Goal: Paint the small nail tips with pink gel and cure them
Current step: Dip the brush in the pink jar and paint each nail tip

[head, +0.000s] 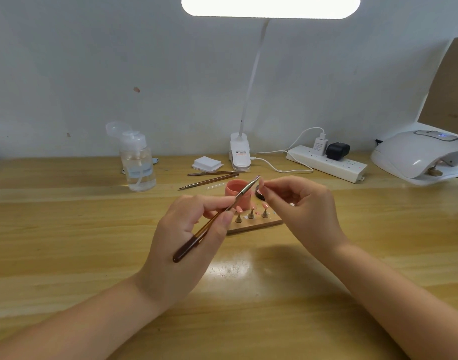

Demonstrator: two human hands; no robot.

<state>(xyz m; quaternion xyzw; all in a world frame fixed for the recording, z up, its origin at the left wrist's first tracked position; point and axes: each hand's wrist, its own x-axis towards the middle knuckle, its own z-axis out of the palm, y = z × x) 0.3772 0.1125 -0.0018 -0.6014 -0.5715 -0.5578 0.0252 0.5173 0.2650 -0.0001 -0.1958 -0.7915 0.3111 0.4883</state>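
Observation:
My left hand [194, 229] grips a brown-handled gel brush [217, 216], its bristle end raised to a small nail tip [261, 182]. My right hand [300, 203] pinches that nail tip on its little stand between thumb and forefinger, above the table. The open pink gel jar [237, 190] stands just behind the hands, with its black lid [260, 194] beside it. Below, a wooden holder block [259, 224] carries three pink nail tips [251, 211] on small pegs. The white curing lamp [417, 158] sits at the far right.
Two spare brushes [212, 178] lie behind the jar. A clear pump bottle [138, 162] stands at the back left, a stack of white pads [206, 163] and a clip desk lamp [239, 154] at the back middle, a power strip [326, 163] to the right.

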